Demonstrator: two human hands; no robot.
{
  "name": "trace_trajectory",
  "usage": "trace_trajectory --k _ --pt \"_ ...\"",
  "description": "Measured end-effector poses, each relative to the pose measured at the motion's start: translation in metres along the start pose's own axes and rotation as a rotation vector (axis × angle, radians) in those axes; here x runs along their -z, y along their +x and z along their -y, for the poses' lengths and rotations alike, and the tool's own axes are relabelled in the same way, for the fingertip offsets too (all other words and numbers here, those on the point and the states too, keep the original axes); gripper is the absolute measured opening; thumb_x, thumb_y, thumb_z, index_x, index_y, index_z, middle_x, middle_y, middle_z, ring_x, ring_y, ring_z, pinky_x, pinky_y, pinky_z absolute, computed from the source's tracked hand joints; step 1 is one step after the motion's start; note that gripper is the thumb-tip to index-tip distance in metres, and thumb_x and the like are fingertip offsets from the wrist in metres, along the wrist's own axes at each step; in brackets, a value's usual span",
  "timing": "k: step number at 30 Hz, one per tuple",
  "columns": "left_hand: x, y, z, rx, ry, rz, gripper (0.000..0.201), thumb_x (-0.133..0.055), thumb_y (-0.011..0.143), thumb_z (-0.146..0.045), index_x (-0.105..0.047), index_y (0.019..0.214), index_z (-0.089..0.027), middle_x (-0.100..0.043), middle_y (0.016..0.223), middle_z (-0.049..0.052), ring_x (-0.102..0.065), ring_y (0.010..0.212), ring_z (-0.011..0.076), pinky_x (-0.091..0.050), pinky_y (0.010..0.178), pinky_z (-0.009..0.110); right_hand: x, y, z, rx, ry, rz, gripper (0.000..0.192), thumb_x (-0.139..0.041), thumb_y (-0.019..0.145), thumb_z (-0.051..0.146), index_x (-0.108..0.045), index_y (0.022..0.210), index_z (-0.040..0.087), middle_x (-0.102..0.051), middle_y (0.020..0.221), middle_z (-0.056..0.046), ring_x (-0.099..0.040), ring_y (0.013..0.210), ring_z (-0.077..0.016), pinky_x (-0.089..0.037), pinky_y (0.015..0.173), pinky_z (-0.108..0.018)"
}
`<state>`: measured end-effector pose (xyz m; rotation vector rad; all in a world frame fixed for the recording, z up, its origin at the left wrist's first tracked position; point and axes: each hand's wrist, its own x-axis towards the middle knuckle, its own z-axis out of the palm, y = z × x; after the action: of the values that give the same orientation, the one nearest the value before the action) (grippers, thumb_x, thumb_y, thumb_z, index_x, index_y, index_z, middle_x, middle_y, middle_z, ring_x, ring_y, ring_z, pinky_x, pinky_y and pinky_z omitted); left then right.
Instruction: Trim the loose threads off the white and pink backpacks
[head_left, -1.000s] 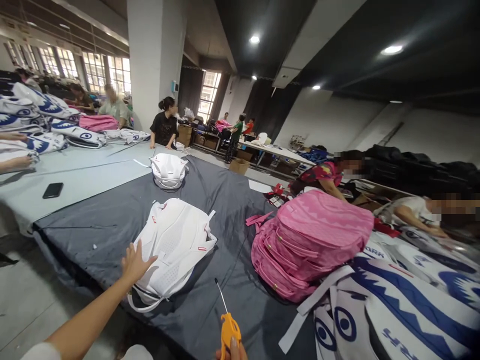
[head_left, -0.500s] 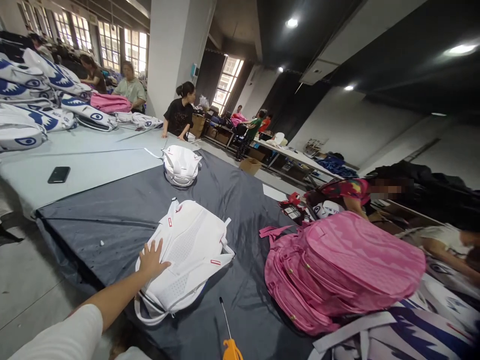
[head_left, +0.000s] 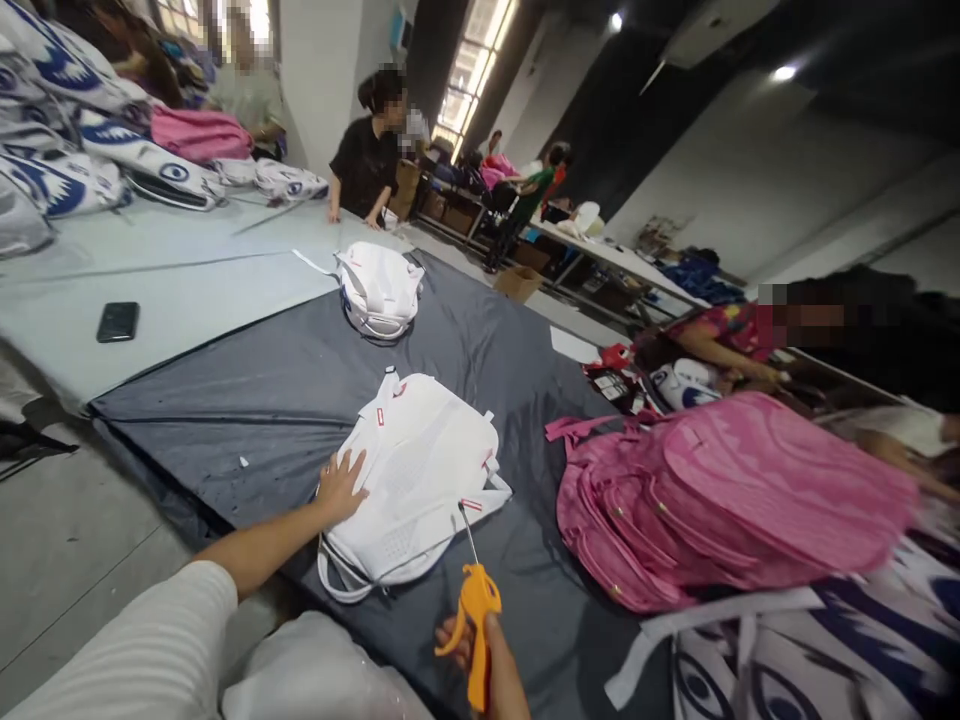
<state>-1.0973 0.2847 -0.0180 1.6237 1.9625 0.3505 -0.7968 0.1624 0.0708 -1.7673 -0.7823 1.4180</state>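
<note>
A white backpack (head_left: pixel 416 470) with small red tags lies on the dark cloth, its straps and mesh panel facing up. My left hand (head_left: pixel 342 490) rests flat on its left side, fingers spread. In my right hand (head_left: pixel 495 655) is an orange air blow gun (head_left: pixel 480 600), the fingers wrapped around its handle and trigger. The thin metal nozzle points up and away, its tip at the backpack's lower right strap; whether it touches cannot be told. Farther back on the cloth sits a smaller white backpack (head_left: pixel 380 290).
A pink backpack (head_left: pixel 720 500) stands to the right, above white-and-blue printed bags (head_left: pixel 817 650). A black phone (head_left: pixel 118 322) lies on the pale table (head_left: pixel 195 300) at left. More bags (head_left: pixel 172 170) are piled at the far left. A person (head_left: pixel 367 155) leans on the far edge.
The view has tilted and shifted. My right hand has come into view, and the air blow gun has moved up to the backpack's strap. My left hand stays on the backpack.
</note>
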Motion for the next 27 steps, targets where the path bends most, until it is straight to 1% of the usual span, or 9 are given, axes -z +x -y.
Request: trace_trajectory --k 3,6,9,12,15,19,21,23,27 --pt "0.016 0.008 0.003 0.037 -0.115 0.013 0.082 -0.055 0.088 -0.029 -0.016 0.160 -0.021 -0.025 0.164 0.016 -0.021 0.151 0.0390 -0.025 0.117 0.056 -0.007 -0.005 0.010 0.089 -0.016 0.076 0.075 -0.058 0.067 0.088 -0.070 0.083 0.015 -0.072 0.075 -0.009 -0.071 0.078 -0.0287 -0.057 0.073 -0.037" --pt "0.026 -0.003 0.000 0.120 -0.276 -0.017 0.073 -0.046 0.093 -0.028 -0.019 0.159 -0.015 -0.033 0.161 0.018 -0.034 0.147 0.0331 -0.029 0.118 0.051 -0.012 0.003 0.048 0.263 -0.248 0.185 0.070 -0.049 0.081 0.082 -0.069 0.090 0.015 -0.069 0.075 -0.007 -0.066 0.072 -0.0223 -0.053 0.070 -0.033" --pt "0.030 -0.026 -0.009 0.118 -0.466 -0.067 0.062 -0.046 0.096 -0.034 -0.031 0.156 -0.023 -0.034 0.162 0.008 -0.023 0.152 0.0299 -0.016 0.124 0.052 -0.016 0.018 0.094 0.388 -0.529 0.241 0.074 -0.032 0.090 0.077 -0.066 0.103 0.013 -0.064 0.070 -0.004 -0.061 0.064 -0.0191 -0.050 0.065 -0.031" --pt "0.033 -0.039 -0.023 0.081 -0.686 -0.089 0.061 -0.054 0.094 -0.038 -0.039 0.152 -0.029 -0.033 0.163 0.000 -0.012 0.155 0.0270 -0.003 0.127 0.050 -0.024 0.045 0.136 0.388 -0.835 0.268 0.069 -0.021 0.096 0.068 -0.062 0.113 0.016 -0.065 0.071 -0.003 -0.063 0.063 -0.0173 -0.049 0.063 -0.028" --pt "0.034 -0.029 -0.032 0.089 -0.954 -0.005 0.060 -0.053 0.095 -0.046 -0.043 0.150 -0.025 -0.044 0.156 0.005 -0.039 0.145 0.0247 -0.027 0.123 0.042 -0.040 0.089 0.174 0.346 -0.990 0.239 0.053 -0.030 0.100 0.057 -0.062 0.112 0.017 -0.068 0.074 -0.003 -0.064 0.062 -0.0156 -0.047 0.064 -0.026" --pt "0.029 0.003 -0.024 0.263 -1.268 0.219 0.066 -0.028 0.101 -0.058 -0.059 0.131 -0.008 -0.063 0.134 0.021 -0.070 0.110 0.0253 -0.056 0.096 0.036 -0.070 0.141 0.216 0.313 -1.193 0.142 0.052 -0.025 0.104 0.048 -0.058 0.119 0.011 -0.069 0.079 -0.008 -0.062 0.058 -0.0150 -0.045 0.064 -0.026" --pt "0.025 0.017 -0.014 0.386 -1.368 0.309 0.075 -0.017 0.102 -0.057 -0.067 0.114 -0.003 -0.067 0.124 0.025 -0.073 0.099 0.0248 -0.059 0.087 0.033 -0.083 0.147 0.224 0.274 -1.283 0.158 0.054 -0.022 0.105 0.046 -0.058 0.119 0.009 -0.069 0.081 -0.010 -0.059 0.053 -0.0140 -0.044 0.060 -0.026" --pt "0.021 0.026 -0.005 0.498 -1.436 0.372 0.077 -0.014 0.102 -0.055 -0.070 0.105 -0.002 -0.071 0.114 0.026 -0.074 0.091 0.0241 -0.060 0.082 0.032 -0.091 0.139 0.221 0.215 -1.361 0.271 0.050 -0.030 0.104 0.048 -0.062 0.112 0.011 -0.068 0.074 -0.008 -0.055 0.047 -0.0127 -0.042 0.054 -0.025" --pt "0.015 0.034 0.002 0.645 -1.505 0.431 0.070 -0.023 0.102 -0.055 -0.069 0.107 -0.002 -0.075 0.095 0.023 -0.074 0.077 0.0236 -0.061 0.073 0.032 -0.094 0.111 0.211 0.184 -1.456 0.468 0.049 -0.035 0.102 0.053 -0.067 0.104 0.016 -0.069 0.071 -0.005 -0.058 0.053 -0.0135 -0.041 0.053 -0.023"
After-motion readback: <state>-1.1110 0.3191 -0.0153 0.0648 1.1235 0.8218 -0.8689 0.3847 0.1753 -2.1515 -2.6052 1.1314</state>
